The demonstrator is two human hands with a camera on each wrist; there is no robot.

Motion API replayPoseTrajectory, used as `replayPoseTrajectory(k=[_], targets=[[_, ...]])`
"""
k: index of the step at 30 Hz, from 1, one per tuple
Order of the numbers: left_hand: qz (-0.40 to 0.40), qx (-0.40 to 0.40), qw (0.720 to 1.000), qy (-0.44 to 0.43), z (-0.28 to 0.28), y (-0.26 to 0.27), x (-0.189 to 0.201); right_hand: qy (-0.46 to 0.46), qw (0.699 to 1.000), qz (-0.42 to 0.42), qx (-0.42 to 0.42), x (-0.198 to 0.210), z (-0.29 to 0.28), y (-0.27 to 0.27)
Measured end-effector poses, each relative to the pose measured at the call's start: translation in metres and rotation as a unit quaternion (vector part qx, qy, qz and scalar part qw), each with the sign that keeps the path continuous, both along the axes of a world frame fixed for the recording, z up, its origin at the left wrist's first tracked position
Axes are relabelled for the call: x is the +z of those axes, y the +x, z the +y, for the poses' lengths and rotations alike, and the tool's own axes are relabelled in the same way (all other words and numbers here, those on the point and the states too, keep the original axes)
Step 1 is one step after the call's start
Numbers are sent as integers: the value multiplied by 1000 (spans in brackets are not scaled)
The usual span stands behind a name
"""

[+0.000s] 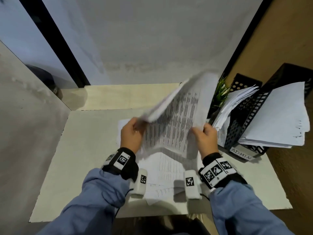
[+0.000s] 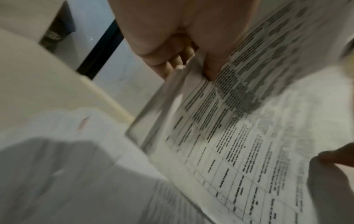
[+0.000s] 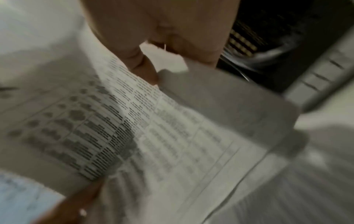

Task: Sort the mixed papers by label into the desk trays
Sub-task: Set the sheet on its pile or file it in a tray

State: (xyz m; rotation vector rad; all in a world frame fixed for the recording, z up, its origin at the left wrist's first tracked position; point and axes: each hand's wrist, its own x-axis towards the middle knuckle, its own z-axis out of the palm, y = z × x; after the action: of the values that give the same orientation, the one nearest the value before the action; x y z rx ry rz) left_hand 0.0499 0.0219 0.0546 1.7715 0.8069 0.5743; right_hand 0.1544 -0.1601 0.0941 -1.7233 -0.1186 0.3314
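A sheaf of printed sheets (image 1: 176, 116) with table text is lifted above the desk, tilted up and blurred. My left hand (image 1: 133, 131) grips its left edge, fingers curled round it (image 2: 172, 63). My right hand (image 1: 205, 134) pinches the right edge, thumb on the print (image 3: 145, 71). More printed papers (image 1: 167, 168) lie flat on the desk under the hands. Black mesh trays (image 1: 250, 119) stand at the right with white sheets in them; the front one carries a label reading ADMIN (image 1: 241, 154).
A small green plant (image 1: 221, 92) stands behind the trays. The white desk top (image 1: 84, 150) runs to a grey wall on the left and a pale wall behind. A brown panel closes the right side.
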Motion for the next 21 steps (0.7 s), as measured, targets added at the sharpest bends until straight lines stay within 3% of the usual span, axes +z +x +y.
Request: replayPoseTrajectory(k=[2,4,6,9,11,16,21], targets=[[-56,10,998,22,1,14,27,-21,993,-110,-38,6,-6,21],[-75,-8,996,54,1,28,54,-56,973,-165,-151,9,-15,45],[-75,-29,994,69,-1,44,79,-145,952,-137,-233,7,-24,70],[-48,-68,986,145,-11,70,111,-221,956,54,-185,-6,-32,98],[-29,-99,979,175,-21,87,125,-215,961,101,-139,-10,-36,106],[-23,-153,964,217,-54,122,155,-175,978,13,-116,4,-56,118],[-52,-160,950,263,-87,144,179,-132,983,-11,-125,23,-85,136]])
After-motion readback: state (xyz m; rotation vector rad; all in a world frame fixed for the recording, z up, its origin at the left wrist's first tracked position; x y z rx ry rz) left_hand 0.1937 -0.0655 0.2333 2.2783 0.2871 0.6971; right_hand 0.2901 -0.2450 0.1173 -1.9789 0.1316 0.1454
